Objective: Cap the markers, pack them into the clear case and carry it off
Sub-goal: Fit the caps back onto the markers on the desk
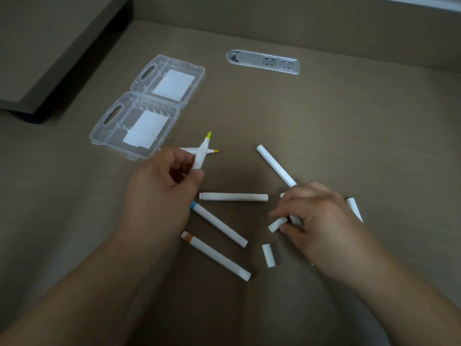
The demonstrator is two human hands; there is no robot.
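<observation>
My left hand (164, 181) holds an uncapped white marker (201, 156) upright, its yellow tip pointing up. Behind it an orange-tipped uncapped marker (212, 151) lies on the table. My right hand (309, 216) pinches a white cap (277, 224) just above the table. A loose cap (268, 255) lies below that hand. White markers lie around: one horizontal (233, 197), a blue-banded one (219, 224), an orange-banded one (215, 255), a long slanted one (275, 166) and one partly hidden at the right (354, 208). The clear case (139, 123) lies open at the upper left.
A grey socket strip (263, 62) is set into the brown table (349, 133) at the back. A raised dark-edged shelf (50, 58) stands at the far left behind the case.
</observation>
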